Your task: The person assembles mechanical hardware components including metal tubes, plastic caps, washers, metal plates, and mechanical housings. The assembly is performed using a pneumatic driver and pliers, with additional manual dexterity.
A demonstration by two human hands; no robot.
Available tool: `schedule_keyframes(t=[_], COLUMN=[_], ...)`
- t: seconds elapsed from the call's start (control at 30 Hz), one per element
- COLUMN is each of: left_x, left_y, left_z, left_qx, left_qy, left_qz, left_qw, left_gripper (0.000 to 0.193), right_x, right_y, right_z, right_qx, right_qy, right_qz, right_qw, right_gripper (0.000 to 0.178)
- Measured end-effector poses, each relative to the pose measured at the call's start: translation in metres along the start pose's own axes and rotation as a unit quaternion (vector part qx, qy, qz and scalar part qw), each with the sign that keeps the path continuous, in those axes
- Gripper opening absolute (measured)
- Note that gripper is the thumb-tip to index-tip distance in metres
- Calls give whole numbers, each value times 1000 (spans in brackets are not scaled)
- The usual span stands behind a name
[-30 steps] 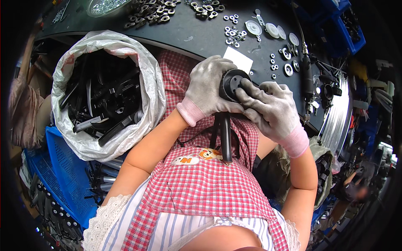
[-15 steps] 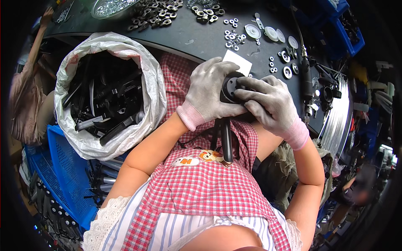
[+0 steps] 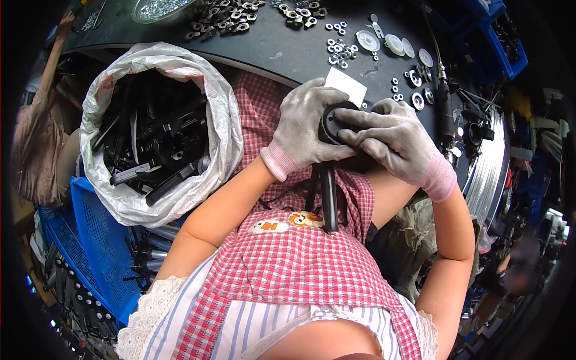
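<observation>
Both my hands wear grey gloves with pink cuffs and meet at a black part with a round, disc-like head (image 3: 330, 125) and a black tubular leg (image 3: 329, 201) pointing down toward my lap. My left hand (image 3: 305, 123) wraps round the left side of the head, its thumb along the near edge. On the right, my right hand (image 3: 393, 138) lays bent fingers across the disc's face; whether it pinches anything small there is hidden. A white square card (image 3: 346, 86) lies on the table edge just beyond the hands.
Left of me stands a white woven sack (image 3: 225, 135) of black parts, beside a blue crate (image 3: 105, 252). On the dark table (image 3: 282, 57) lie metal fittings (image 3: 231, 18), small nuts (image 3: 341, 53) and white plastic discs (image 3: 368, 41). A power driver (image 3: 444, 114) hangs at right. Another person's arm shows far left.
My right hand has shifted slightly right and its fingers have moved across the disc's face. My left hand keeps its hold. The whole view has shifted a little.
</observation>
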State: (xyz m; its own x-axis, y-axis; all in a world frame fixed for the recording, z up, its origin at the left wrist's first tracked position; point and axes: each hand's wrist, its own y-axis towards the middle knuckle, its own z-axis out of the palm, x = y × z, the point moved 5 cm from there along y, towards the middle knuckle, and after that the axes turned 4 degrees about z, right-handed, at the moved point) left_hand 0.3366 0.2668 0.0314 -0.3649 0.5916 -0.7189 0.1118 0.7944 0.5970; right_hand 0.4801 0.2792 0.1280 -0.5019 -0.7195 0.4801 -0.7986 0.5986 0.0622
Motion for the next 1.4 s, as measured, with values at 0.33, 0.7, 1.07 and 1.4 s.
schedule_keyframes(t=[0.33,0.7,1.07,1.4], left_x=[1,-1,-12,-6], left_y=[0,-2,4,0], left_z=[3,-4,-1,3], left_qx=[-8,15,9,-12], left_qy=[20,66,53,-11], left_qz=[10,2,-19,-31], left_qw=[1000,998,998,999], left_gripper=[81,80,78,81], right_x=[23,-18,-192,-82], right_y=[-11,-18,-116,-83], right_z=[11,-35,-35,-68], right_qx=[-29,-292,-251,-346], right_qy=[-121,-64,-247,760], right_qz=[87,151,568,-50], right_qw=[988,942,744,547], right_gripper=[18,16,51,60])
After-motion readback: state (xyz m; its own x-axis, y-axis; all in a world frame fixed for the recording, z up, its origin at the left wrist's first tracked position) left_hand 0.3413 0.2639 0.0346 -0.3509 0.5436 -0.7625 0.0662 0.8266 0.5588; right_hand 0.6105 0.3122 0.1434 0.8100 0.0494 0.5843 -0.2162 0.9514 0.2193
